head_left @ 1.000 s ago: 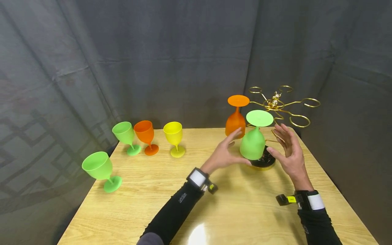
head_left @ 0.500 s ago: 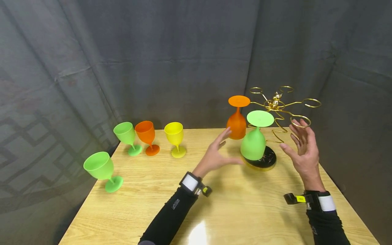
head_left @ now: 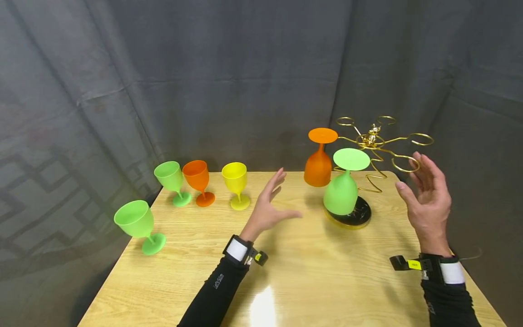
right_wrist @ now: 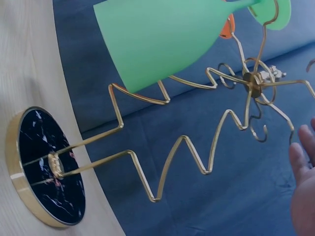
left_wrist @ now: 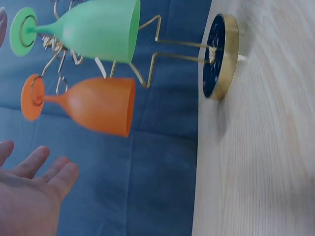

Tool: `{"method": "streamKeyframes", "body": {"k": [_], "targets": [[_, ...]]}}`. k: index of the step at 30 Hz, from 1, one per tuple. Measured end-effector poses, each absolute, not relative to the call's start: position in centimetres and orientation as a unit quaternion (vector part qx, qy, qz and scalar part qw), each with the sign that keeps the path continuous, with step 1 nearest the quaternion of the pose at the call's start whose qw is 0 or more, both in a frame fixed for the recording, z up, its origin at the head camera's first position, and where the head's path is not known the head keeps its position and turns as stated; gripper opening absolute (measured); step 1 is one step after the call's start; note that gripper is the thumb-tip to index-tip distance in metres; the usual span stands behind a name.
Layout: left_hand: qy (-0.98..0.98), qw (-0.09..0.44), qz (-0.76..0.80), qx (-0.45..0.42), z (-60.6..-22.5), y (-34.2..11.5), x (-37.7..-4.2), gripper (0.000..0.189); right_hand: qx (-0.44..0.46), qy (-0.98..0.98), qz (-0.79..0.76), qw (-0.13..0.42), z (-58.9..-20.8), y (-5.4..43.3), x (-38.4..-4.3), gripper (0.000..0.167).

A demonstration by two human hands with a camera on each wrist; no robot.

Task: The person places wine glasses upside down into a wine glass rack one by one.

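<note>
A gold wire glass rack point(head_left: 371, 141) with ring-ended arms rises from a round black base point(head_left: 359, 212). Hanging upside down by their feet from its rings are a green goblet point(head_left: 341, 193) and an orange goblet point(head_left: 318, 168). My left hand point(head_left: 266, 212) is to the left of them, fingers spread and holding nothing. To the right of the rack my right hand point(head_left: 431, 204) is raised with its fingers loosely bent and apart, also holding nothing. Its fingertips are close by a ring in the head view. The right wrist view shows the zigzag stem point(right_wrist: 184, 142) and the green goblet from the side.
Upright on the left of the wooden table point(head_left: 323, 281) stand a yellow goblet point(head_left: 234, 178), an orange goblet point(head_left: 196, 176), a green goblet point(head_left: 169, 176) and a nearer green goblet point(head_left: 134, 220). Grey curtain point(head_left: 245, 81) hangs behind the table.
Both hands have drawn away from the hanging green goblet, the left hand going left and the right hand going right. The goblets and rack stay in place.
</note>
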State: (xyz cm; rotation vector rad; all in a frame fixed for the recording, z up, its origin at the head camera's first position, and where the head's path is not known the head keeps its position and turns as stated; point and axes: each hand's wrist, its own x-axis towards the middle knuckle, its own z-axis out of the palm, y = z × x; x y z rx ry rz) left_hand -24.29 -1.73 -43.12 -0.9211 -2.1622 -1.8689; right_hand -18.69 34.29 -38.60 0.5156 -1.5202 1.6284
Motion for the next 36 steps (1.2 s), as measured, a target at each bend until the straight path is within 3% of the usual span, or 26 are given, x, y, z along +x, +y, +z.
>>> {"method": "streamKeyframes", "body": {"k": [12, 26, 33, 36], "targets": [[-0.702, 0.149, -0.650, -0.249, -43.6, -5.8, -24.1, 0.115, 0.170, -0.690, 0.529, 0.464, -36.4, 34.6, -17.7, 0.042], [-0.665, 0.386, -0.618, -0.162, -45.4, -9.4, -24.6, 0.101, 0.174, -0.673, 0.535, 0.481, -35.7, 34.9, -17.8, 0.030], [-0.675, 0.380, -0.624, -0.107, -44.5, -10.3, -23.8, 0.101, 0.174, -0.696, 0.512, 0.473, -35.4, 35.1, -17.7, 0.029], [-0.679, 0.376, -0.625, -0.090, -45.9, -11.2, -25.0, 0.104, 0.177, -0.703, 0.504, 0.470, -35.3, 35.2, -17.7, 0.029]]}}
